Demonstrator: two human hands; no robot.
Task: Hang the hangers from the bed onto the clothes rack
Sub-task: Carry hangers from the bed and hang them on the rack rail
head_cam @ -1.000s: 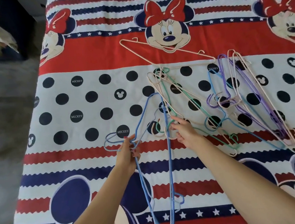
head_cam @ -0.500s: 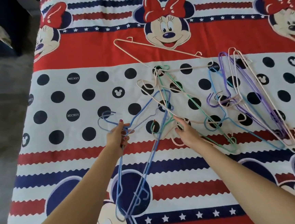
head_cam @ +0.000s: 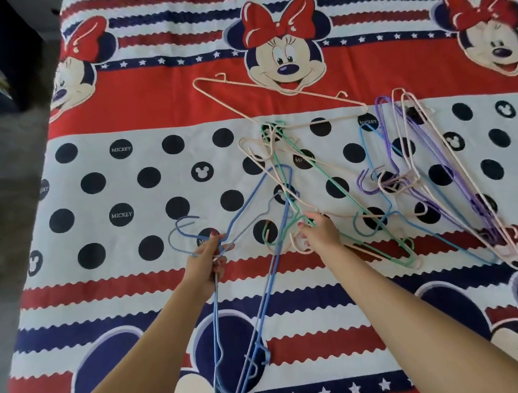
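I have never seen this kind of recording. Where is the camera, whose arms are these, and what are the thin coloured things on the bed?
There is no machine here. The camera sits on a person's head and looks forward and down, so the two bare arms are that person's own. The surface is a bed with a cartoon-mouse bedsheet. The thin coloured things are wire clothes hangers. The left hand grips a bunch of blue hangers near their hooks. The right hand reaches into the tangled pile, its fingers on a green hanger. Further right lie purple hangers and cream ones. No clothes rack is in view.
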